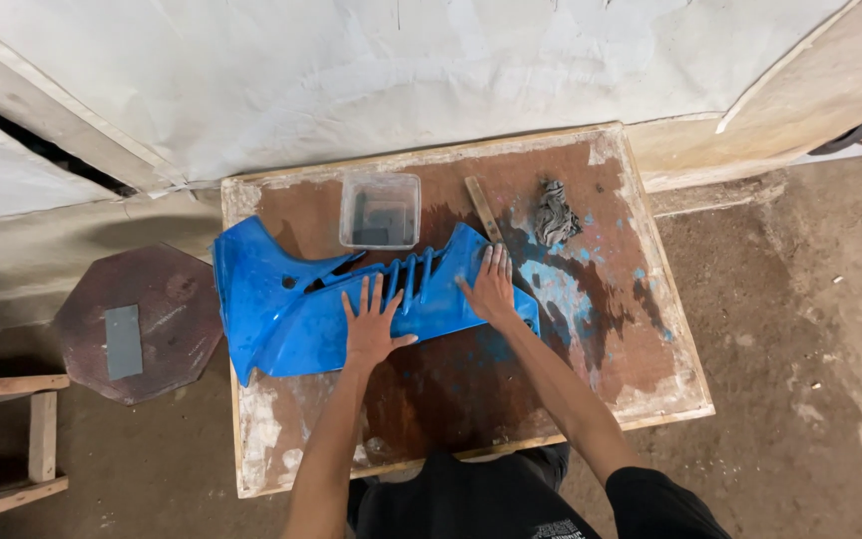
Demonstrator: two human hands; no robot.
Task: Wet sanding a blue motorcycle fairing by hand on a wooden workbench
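Dark-clothed knees and the two forearms sit nearest the lens, reaching up onto a worn brown board (471, 399) that serves as a low table. Both hands lie flat on a bright blue plastic fairing panel (291, 319), which stretches across the board's left and middle with its broad end overhanging the left edge. Left hand (371, 324) presses palm-down on the panel's lower middle, fingers spread wide, gripping nothing. Right hand (491, 289) rests palm-down just beside the slotted vents near the panel's narrow right end, fingers fanned as well, also closed on nothing.

Judging from the wet dark sheen and the blue smears (561, 289) on the board to the right of the panel, wet rubbing of the paint looks well under way, though the panel itself is fully blue and even in colour, so much of the surface seems left to work. Whether a sheet lies under either palm I cannot tell.

Just behind the panel stands a clear square tub (381, 210) holding dark liquid, touching or nearly touching the panel's top edge. A thin wooden stick (483, 208) and a grey crumpled rag (554, 213) lie near the back right. Open board shows to the right and toward the front edge. Well apart on the left, an octagonal stool (167, 299) carries a grey rectangular block (124, 341)
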